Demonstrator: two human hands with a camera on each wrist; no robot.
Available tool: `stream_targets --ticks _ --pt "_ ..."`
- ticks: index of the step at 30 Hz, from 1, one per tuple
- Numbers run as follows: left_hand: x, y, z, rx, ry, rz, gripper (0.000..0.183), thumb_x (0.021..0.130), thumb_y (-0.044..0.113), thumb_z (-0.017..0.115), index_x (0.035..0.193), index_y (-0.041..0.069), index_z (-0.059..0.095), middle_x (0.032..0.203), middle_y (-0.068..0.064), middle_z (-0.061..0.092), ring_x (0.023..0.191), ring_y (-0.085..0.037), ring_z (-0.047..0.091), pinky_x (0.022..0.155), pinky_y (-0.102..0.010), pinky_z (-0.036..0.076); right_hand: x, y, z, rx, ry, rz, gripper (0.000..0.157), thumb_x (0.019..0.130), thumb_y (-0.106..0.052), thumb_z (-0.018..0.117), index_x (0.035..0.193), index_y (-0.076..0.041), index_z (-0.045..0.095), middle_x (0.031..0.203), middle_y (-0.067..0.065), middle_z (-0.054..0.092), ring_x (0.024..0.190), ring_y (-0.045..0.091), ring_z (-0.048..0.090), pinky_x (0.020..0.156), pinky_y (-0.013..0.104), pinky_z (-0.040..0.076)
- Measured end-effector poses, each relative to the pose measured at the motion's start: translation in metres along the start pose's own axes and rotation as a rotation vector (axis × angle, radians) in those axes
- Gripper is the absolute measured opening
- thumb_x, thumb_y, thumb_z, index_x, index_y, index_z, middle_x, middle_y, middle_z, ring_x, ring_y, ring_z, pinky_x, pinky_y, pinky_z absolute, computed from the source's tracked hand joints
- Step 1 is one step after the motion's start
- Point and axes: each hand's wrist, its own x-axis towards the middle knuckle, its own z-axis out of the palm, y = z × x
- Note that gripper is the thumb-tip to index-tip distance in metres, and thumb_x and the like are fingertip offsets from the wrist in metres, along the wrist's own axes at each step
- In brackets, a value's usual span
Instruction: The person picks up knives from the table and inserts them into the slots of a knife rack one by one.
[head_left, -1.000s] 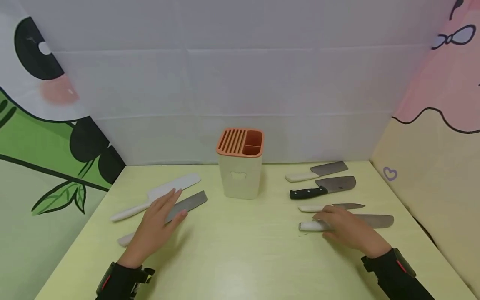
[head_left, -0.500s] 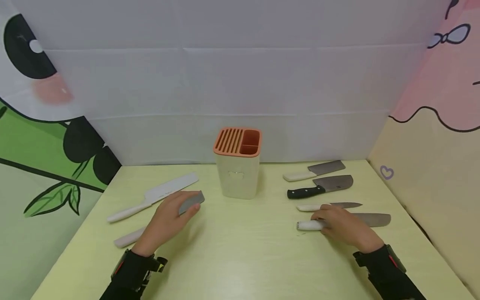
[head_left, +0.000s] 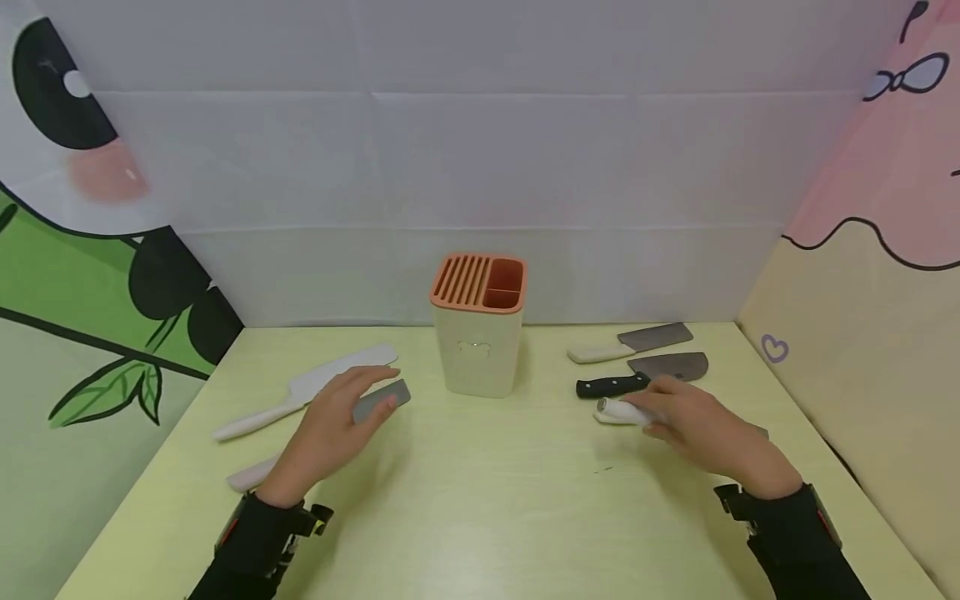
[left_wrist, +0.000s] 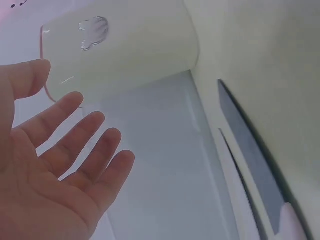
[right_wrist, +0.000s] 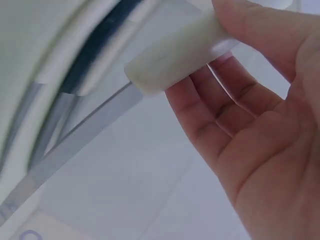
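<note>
In the head view my right hand [head_left: 708,433] grips the white handle of a kitchen knife [head_left: 624,412], raised off the table. The right wrist view shows the thumb and fingers pinching that handle [right_wrist: 175,57], with the blade running away to the lower left. A smaller white-handled knife [head_left: 613,420] lies under it, mostly hidden. My left hand [head_left: 330,429] hovers with loosely spread fingers over a grey-bladed knife [head_left: 386,400] and holds nothing. Beside that knife lies a white cleaver [head_left: 255,422], partly covered by the hand.
A cream knife block [head_left: 477,354] with an orange slotted top stands at the back centre. Behind the right hand lie a black-handled knife [head_left: 611,386] and a white-handled cleaver [head_left: 600,353]. A pale wall cloth [head_left: 480,167] closes the back.
My right hand has taken hold of the knife by its handle and raised it from the table. My left hand has shifted right and slightly forward above the grey-bladed knife.
</note>
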Motion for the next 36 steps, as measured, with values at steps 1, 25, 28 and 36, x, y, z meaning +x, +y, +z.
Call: stream_targets --ticks 1,25,28,36 --pt "0.001 0.001 -0.001 -0.005 0.006 0.000 0.043 0.106 0.028 0.069 0.145 0.013 0.064 0.148 -0.011 0.061 0.141 -0.037 0.053 0.112 -0.062 0.043 0.003 -0.002 -0.006 0.004 0.026 -0.013 0.046 0.087 -0.001 0.086 0.131 -0.008 0.073 0.107 -0.002 0.062 0.088 0.009 0.057 0.072 0.029 0.054" --pt "0.046 0.045 -0.001 -0.106 0.090 0.039 0.043 0.107 0.031 0.068 0.147 0.015 0.064 0.147 -0.007 0.062 0.138 -0.029 0.056 0.109 -0.055 0.049 0.077 -0.054 -0.046 0.382 0.402 -0.031 0.051 0.089 0.008 0.081 0.137 -0.002 0.069 0.110 0.005 0.069 0.099 0.016 0.070 0.089 0.017 0.058" --pt "0.051 0.050 -0.001 -0.116 0.098 0.038 0.043 0.107 0.032 0.067 0.146 0.015 0.064 0.147 -0.006 0.063 0.136 -0.029 0.057 0.109 -0.054 0.048 0.085 -0.061 -0.045 0.453 0.449 -0.009 0.049 0.090 0.008 0.081 0.136 -0.002 0.069 0.112 0.007 0.070 0.102 0.019 0.070 0.092 0.018 0.058" --pt "0.057 0.056 -0.001 -0.138 0.120 0.040 0.041 0.107 0.030 0.067 0.145 0.016 0.065 0.146 -0.007 0.063 0.133 -0.030 0.059 0.105 -0.055 0.050 0.099 -0.073 -0.043 0.588 0.505 0.029 0.049 0.092 0.008 0.078 0.139 -0.002 0.068 0.121 0.011 0.069 0.104 0.016 0.068 0.095 0.020 0.058"
